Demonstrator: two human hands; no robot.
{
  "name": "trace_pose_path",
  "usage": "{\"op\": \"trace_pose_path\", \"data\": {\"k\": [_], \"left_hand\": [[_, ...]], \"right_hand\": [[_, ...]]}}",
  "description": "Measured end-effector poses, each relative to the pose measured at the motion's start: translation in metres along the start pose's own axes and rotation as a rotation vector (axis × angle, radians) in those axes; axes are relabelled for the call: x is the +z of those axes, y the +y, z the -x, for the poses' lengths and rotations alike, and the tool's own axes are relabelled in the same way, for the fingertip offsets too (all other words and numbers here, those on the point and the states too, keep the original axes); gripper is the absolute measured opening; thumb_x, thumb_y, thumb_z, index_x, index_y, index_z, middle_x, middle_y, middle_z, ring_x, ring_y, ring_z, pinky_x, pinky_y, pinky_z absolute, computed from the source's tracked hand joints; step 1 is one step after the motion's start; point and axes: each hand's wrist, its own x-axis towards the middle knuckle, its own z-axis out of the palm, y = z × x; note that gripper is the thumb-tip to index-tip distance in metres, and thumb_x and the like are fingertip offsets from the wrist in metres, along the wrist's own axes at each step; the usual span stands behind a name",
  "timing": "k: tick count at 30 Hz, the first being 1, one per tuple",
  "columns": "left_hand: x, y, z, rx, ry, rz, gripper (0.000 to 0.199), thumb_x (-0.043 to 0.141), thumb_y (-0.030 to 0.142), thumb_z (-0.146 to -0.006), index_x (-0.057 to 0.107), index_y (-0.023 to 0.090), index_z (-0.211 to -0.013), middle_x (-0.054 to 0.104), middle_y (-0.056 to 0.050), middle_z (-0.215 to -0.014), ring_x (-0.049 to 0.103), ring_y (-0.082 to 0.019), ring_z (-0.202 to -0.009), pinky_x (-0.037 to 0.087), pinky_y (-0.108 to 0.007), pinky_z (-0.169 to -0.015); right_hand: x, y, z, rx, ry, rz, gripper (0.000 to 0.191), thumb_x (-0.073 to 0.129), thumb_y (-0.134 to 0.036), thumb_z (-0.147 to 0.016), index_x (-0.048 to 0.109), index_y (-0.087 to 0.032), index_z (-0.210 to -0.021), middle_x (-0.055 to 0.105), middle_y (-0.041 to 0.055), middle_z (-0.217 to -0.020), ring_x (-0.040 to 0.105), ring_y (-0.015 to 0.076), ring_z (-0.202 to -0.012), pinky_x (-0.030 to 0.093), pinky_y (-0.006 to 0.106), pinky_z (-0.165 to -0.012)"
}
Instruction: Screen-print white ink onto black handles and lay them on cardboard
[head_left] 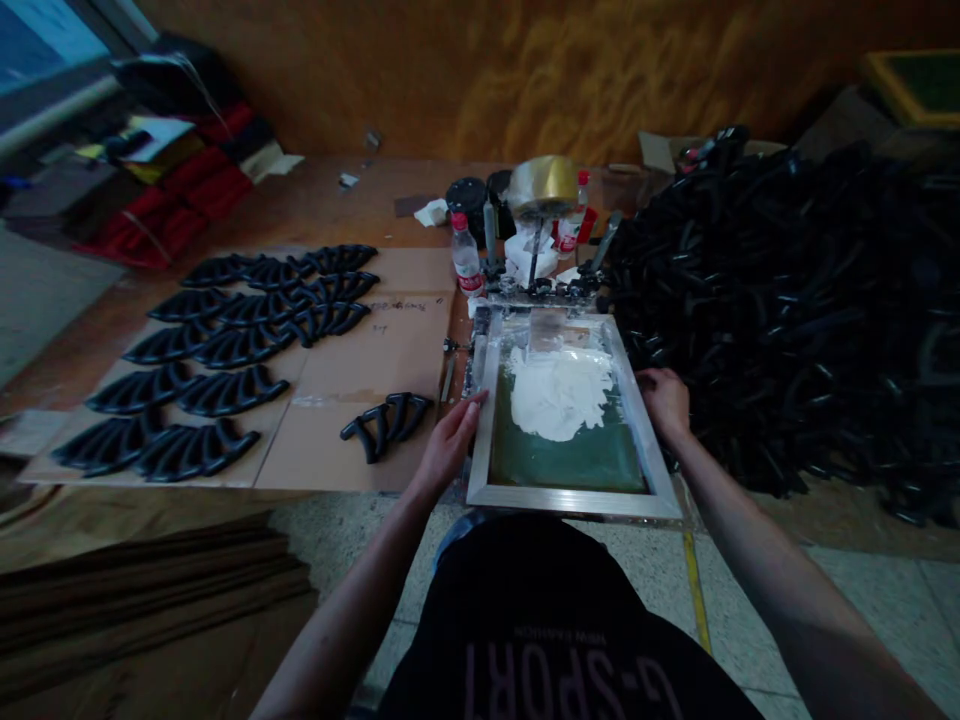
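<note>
A silk-screen frame (pixel 574 500) with a metal border lies in front of me, a thick smear of white ink (pixel 559 392) on its green mesh. My left hand (pixel 452 440) is closed at the frame's left side, its thumb along the outer edge and its other fingers partly hidden. On the opposite side, my right hand (pixel 666 402) has bent fingers with the tips against the right edge. Across the far end of the mesh sits a squeegee blade (pixel 547 330). Several curved black handles (pixel 386 422) lie on cardboard left of my left hand.
Rows of similar black handles (pixel 232 390) cover the cardboard sheet (pixel 360 365) at left. A large heap of black parts (pixel 780 300) rises at right. Behind the frame stand a clamp (pixel 540 290), a red-capped bottle (pixel 466 258) and a tape roll (pixel 544 187). Red bundles (pixel 176 205) lie far left.
</note>
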Motion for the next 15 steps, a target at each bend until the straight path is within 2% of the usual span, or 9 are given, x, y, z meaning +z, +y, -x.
{"op": "trace_pose_path", "data": {"k": [2, 4, 6, 7, 9, 12, 15], "left_hand": [[0.008, -0.027, -0.002, -0.044, 0.006, -0.079, 0.057, 0.057, 0.047, -0.085, 0.055, 0.022, -0.136, 0.066, -0.003, -0.083, 0.060, -0.018, -0.079, 0.047, -0.028, -0.077], [0.014, -0.046, -0.009, -0.057, 0.001, -0.208, 0.063, 0.056, 0.042, -0.085, 0.044, 0.025, -0.144, 0.061, 0.001, -0.072, 0.055, -0.016, -0.066, 0.045, -0.027, -0.071], [0.017, -0.056, -0.015, -0.037, -0.008, -0.307, 0.063, 0.054, 0.041, -0.087, 0.041, 0.026, -0.146, 0.059, 0.002, -0.070, 0.053, -0.015, -0.064, 0.044, -0.027, -0.070], [0.018, -0.059, -0.017, -0.026, -0.012, -0.331, 0.062, 0.054, 0.040, -0.087, 0.042, 0.026, -0.145, 0.059, 0.002, -0.071, 0.054, -0.015, -0.065, 0.043, -0.027, -0.070], [0.017, -0.062, -0.020, -0.020, -0.017, -0.340, 0.061, 0.054, 0.041, -0.086, 0.044, 0.025, -0.144, 0.061, 0.001, -0.073, 0.056, -0.016, -0.068, 0.044, -0.027, -0.071], [0.016, -0.065, -0.020, -0.019, -0.020, -0.341, 0.061, 0.054, 0.043, -0.087, 0.045, 0.025, -0.144, 0.062, 0.000, -0.075, 0.058, -0.017, -0.071, 0.044, -0.027, -0.071], [0.016, -0.067, -0.019, -0.018, -0.015, -0.346, 0.060, 0.052, 0.045, -0.087, 0.045, 0.024, -0.144, 0.061, -0.001, -0.076, 0.058, -0.018, -0.072, 0.044, -0.028, -0.072]], "right_hand": [[-0.012, -0.006, -0.017, 0.103, 0.184, -0.026, 0.041, 0.034, -0.028, -0.094, 0.064, -0.014, -0.119, 0.059, 0.0200, -0.113, 0.054, 0.0296, -0.105, 0.045, 0.043, -0.089], [-0.019, -0.031, -0.038, 0.019, 0.265, -0.035, 0.046, 0.051, -0.036, -0.090, 0.056, -0.012, -0.129, 0.047, 0.0197, -0.135, 0.046, 0.0313, -0.119, 0.040, 0.042, -0.097], [-0.019, -0.064, -0.057, -0.147, 0.195, -0.005, 0.056, 0.063, -0.037, -0.083, 0.051, -0.014, -0.133, 0.045, 0.0177, -0.139, 0.044, 0.0326, -0.121, 0.038, 0.042, -0.098], [-0.017, -0.079, -0.064, -0.200, 0.131, 0.010, 0.053, 0.065, -0.036, -0.082, 0.053, -0.014, -0.129, 0.051, 0.0165, -0.132, 0.046, 0.0319, -0.116, 0.039, 0.041, -0.096], [-0.008, -0.100, -0.068, -0.245, -0.028, 0.024, 0.033, 0.063, -0.032, -0.083, 0.062, -0.016, -0.113, 0.062, 0.0127, -0.112, 0.052, 0.0284, -0.104, 0.041, 0.037, -0.088], [0.007, -0.105, -0.049, -0.335, -0.189, 0.025, 0.014, 0.054, -0.023, -0.085, 0.064, -0.017, -0.092, 0.065, 0.0101, -0.094, 0.055, 0.0246, -0.092, 0.041, 0.033, -0.081], [0.010, -0.095, -0.018, -0.557, -0.258, -0.030, 0.018, 0.051, -0.012, -0.079, 0.064, -0.018, -0.090, 0.065, 0.0091, -0.091, 0.054, 0.0233, -0.091, 0.039, 0.032, -0.079]]}}
